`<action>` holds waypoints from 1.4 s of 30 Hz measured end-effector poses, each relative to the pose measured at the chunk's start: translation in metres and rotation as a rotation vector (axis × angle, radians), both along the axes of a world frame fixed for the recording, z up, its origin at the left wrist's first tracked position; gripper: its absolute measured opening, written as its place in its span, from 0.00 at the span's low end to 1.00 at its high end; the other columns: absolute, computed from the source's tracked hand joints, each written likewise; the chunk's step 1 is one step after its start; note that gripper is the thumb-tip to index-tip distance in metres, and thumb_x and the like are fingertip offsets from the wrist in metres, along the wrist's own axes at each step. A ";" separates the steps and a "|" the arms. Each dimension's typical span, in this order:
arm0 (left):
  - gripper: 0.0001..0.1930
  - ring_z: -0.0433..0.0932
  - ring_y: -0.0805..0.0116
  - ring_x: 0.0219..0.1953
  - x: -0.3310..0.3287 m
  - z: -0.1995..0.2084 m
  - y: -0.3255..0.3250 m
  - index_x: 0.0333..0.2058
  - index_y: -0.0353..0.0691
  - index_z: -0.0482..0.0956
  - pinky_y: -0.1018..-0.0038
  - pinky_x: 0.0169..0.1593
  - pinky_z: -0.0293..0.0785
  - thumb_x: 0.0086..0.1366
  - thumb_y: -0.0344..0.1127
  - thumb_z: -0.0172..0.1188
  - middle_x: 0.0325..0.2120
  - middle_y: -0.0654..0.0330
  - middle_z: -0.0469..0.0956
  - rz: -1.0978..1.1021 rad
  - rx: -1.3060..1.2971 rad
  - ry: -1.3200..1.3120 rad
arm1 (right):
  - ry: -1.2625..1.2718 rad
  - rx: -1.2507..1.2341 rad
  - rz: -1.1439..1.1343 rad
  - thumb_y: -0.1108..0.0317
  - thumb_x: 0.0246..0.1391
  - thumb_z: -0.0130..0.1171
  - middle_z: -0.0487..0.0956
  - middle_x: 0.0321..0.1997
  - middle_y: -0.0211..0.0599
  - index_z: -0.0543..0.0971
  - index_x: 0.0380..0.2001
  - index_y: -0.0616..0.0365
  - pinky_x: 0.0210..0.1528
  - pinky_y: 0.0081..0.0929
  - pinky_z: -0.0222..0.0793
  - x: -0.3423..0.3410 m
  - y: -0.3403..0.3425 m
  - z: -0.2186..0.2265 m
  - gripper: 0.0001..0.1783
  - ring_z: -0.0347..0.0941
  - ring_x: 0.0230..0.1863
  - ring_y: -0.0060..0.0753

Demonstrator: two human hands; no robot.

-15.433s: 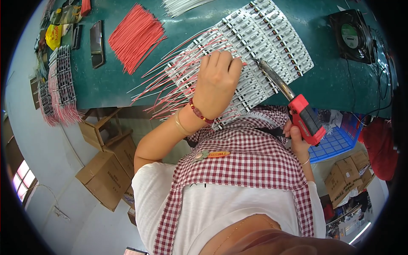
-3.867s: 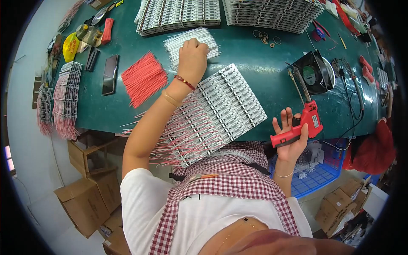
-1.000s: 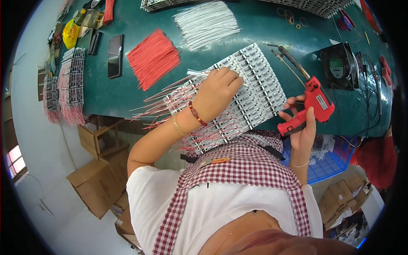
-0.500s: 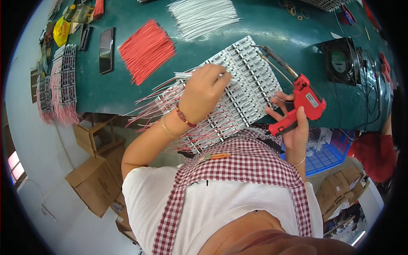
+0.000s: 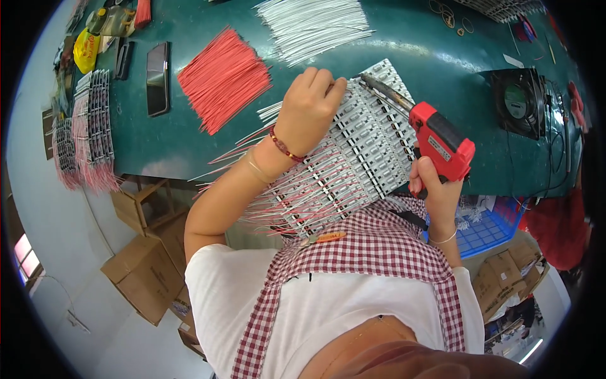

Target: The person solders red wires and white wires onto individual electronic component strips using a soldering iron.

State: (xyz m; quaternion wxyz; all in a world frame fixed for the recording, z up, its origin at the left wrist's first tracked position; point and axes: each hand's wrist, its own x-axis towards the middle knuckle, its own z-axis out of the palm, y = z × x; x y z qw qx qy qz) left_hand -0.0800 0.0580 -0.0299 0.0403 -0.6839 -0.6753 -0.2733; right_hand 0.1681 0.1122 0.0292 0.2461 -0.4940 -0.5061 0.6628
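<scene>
My left hand (image 5: 308,108) is closed over the far left part of a panel of small circuit boards (image 5: 372,142). White wires (image 5: 269,112) stick out from beside its palm, and its fingertips are pinched near the panel's far edge. My right hand (image 5: 438,192) is wrapped round the handle of a red and black soldering gun (image 5: 442,140). The gun's tip points down-left at the panel's far rows, close to my left fingertips; whether it touches is too small to tell. Red and white wires (image 5: 284,192) fan out from the nearer left rows.
A stack of red wires (image 5: 224,79) and a pile of white wires (image 5: 315,28) lie behind on the green table (image 5: 435,69). A phone (image 5: 158,79) and wired boards (image 5: 93,129) are at left. A black fan (image 5: 516,101) stands right; a blue basket (image 5: 483,230) sits below.
The soldering gun has swung left and its tip has come near my left fingertips. My right fingers, spread before, have closed on the handle. My left hand has moved slightly away from me.
</scene>
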 end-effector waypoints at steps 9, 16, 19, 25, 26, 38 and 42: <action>0.15 0.72 0.62 0.31 0.000 0.001 0.002 0.38 0.35 0.81 0.69 0.35 0.72 0.48 0.22 0.58 0.27 0.59 0.71 -0.003 0.002 -0.021 | -0.107 0.064 0.016 0.70 0.51 0.69 0.76 0.24 0.26 0.78 0.37 0.61 0.21 0.16 0.64 0.004 -0.003 -0.001 0.12 0.69 0.19 0.15; 0.14 0.72 0.62 0.31 0.000 0.000 0.003 0.37 0.35 0.81 0.69 0.35 0.71 0.48 0.22 0.58 0.28 0.59 0.71 -0.003 0.007 -0.027 | -0.272 0.204 0.143 0.71 0.50 0.70 0.79 0.30 0.25 0.80 0.41 0.60 0.29 0.17 0.67 0.008 -0.001 -0.006 0.14 0.72 0.28 0.14; 0.14 0.72 0.62 0.32 0.001 0.001 0.004 0.37 0.35 0.81 0.69 0.36 0.71 0.49 0.23 0.59 0.28 0.59 0.71 -0.006 -0.001 -0.018 | -0.214 0.167 0.094 0.71 0.50 0.69 0.79 0.30 0.24 0.81 0.40 0.61 0.31 0.17 0.68 0.006 -0.002 -0.004 0.13 0.72 0.29 0.14; 0.13 0.72 0.62 0.32 0.000 0.001 0.002 0.37 0.35 0.81 0.69 0.36 0.71 0.49 0.23 0.59 0.28 0.59 0.71 -0.005 -0.013 -0.023 | -0.183 0.123 0.083 0.71 0.50 0.70 0.78 0.26 0.23 0.80 0.39 0.62 0.26 0.17 0.65 0.004 0.000 0.003 0.13 0.70 0.25 0.12; 0.13 0.72 0.62 0.32 0.001 0.001 0.002 0.37 0.35 0.81 0.69 0.36 0.71 0.49 0.23 0.59 0.28 0.59 0.71 -0.004 -0.014 -0.023 | -0.183 0.123 0.084 0.71 0.50 0.70 0.78 0.26 0.23 0.80 0.39 0.62 0.26 0.17 0.65 0.004 0.000 0.003 0.13 0.70 0.25 0.12; 0.14 0.71 0.63 0.31 0.006 0.009 -0.001 0.37 0.34 0.80 0.69 0.35 0.70 0.49 0.23 0.58 0.28 0.59 0.71 -0.030 0.038 0.032 | -0.070 0.110 0.026 0.73 0.60 0.54 0.73 0.22 0.35 0.71 0.49 0.71 0.22 0.21 0.63 0.018 -0.007 0.002 0.15 0.65 0.18 0.20; 0.14 0.71 0.63 0.31 0.008 0.003 0.000 0.38 0.34 0.81 0.70 0.35 0.70 0.49 0.23 0.58 0.28 0.59 0.70 -0.042 -0.015 -0.019 | -0.039 0.008 -0.027 0.73 0.54 0.66 0.76 0.24 0.29 0.77 0.36 0.62 0.21 0.18 0.64 0.018 -0.008 0.000 0.09 0.69 0.20 0.16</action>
